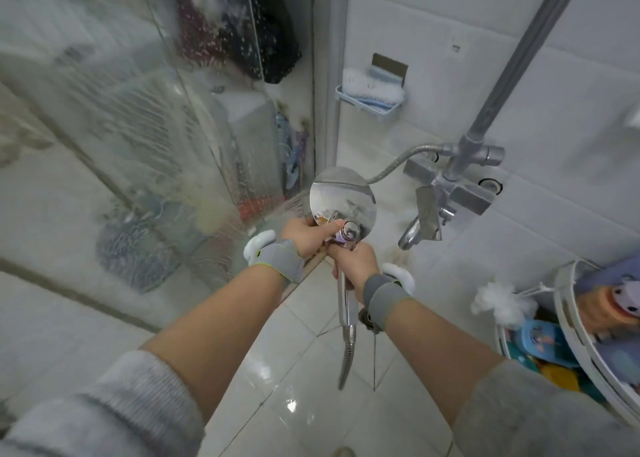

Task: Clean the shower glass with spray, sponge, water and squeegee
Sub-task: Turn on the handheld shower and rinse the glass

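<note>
A chrome hand shower (343,200) with a round head points at the shower glass (145,117), and water streams from it onto the lower pane. My right hand (353,266) grips its handle below the head. My left hand (308,235) holds the neck of the head, thumb lying along the back near the button. The glass is wet, streaked with foam and drops. A metal hose (394,162) runs from the wall mixer toward the head.
The chrome mixer and spout (446,193) sit on the tiled wall at right, with a riser pipe (512,72) above. A blue wall tray holds a brush (374,89). A white corner rack (571,325) with bottles and a puff stands lower right. Wet floor tiles (294,387) lie below.
</note>
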`<state>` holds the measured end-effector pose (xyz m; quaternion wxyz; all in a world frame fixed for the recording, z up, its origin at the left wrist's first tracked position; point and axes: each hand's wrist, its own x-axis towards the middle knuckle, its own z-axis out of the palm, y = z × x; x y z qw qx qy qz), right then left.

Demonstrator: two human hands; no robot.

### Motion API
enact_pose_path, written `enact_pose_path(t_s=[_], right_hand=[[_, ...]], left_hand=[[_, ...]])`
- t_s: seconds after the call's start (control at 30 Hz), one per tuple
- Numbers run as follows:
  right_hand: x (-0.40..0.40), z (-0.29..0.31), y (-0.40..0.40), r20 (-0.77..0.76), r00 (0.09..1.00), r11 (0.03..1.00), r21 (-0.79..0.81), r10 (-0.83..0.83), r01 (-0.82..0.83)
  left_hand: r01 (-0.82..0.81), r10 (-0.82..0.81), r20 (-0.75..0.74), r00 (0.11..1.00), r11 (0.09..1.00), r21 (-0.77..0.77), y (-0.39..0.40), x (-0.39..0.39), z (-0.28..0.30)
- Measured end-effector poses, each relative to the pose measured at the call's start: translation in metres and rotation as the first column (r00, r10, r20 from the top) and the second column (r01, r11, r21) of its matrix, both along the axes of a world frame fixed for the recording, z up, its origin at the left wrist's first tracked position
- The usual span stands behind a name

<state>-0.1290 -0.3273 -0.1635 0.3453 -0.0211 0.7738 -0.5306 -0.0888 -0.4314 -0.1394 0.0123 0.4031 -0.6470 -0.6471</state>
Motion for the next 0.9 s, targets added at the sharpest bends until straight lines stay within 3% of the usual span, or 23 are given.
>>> enact_pose_path(t_s=[0.1,0.23,0.33,0.4,0.43,0.5,0.6,0.7,0.8,0.9], right_hand=[[0.017,0.024,-0.006,-0.092,0.995,0.999,0.034,0.033,-0.03],[0.047,0.059,-0.013,-0.075,0.997,0.999,-0.037,-0.016,0.013],[0.068,0.087,-0.016,-0.182,0.983,1.0,-0.027,-0.018,0.013],[0.096,0.121,-0.021,-0.251,0.968,1.0,-0.021,-0.008,0.003],[0.103,0.133,-0.024,-0.288,0.957,0.999,-0.034,-0.025,0.016],[0.119,0.161,-0.03,-0.387,0.921,0.999,-0.043,-0.035,0.02],[0.137,0.201,-0.036,-0.447,0.891,0.993,-0.111,-0.08,0.034],[0.149,0.243,-0.039,-0.458,0.879,0.98,-0.193,-0.131,0.046],[0.158,0.288,-0.041,-0.492,0.857,0.972,-0.232,-0.156,0.043],[0.16,0.333,-0.044,-0.535,0.828,0.966,-0.257,-0.168,0.03]], left_hand=[[-0.087,0.087,-0.036,0.996,0.996,-0.016,-0.022,0.019,0.038],[-0.217,0.226,-0.164,0.96,0.974,0.069,-0.04,0.053,0.098],[-0.07,0.067,-0.133,0.989,0.997,-0.014,-0.044,0.094,0.126],[0.003,-0.005,-0.022,1.0,0.997,-0.083,-0.057,0.139,0.144],[0.054,-0.046,0.046,0.998,0.977,-0.207,-0.063,0.156,0.152],[0.122,-0.081,0.113,0.99,0.899,-0.422,-0.072,0.187,0.173],[0.199,-0.111,0.179,0.978,0.761,-0.618,-0.079,0.216,0.217],[0.271,-0.083,0.269,0.959,0.528,-0.805,-0.087,0.234,0.266],[0.295,-0.086,0.284,0.955,0.366,-0.883,-0.095,0.253,0.311],[0.454,-0.088,0.447,0.89,0.258,-0.853,-0.101,0.265,0.346]])
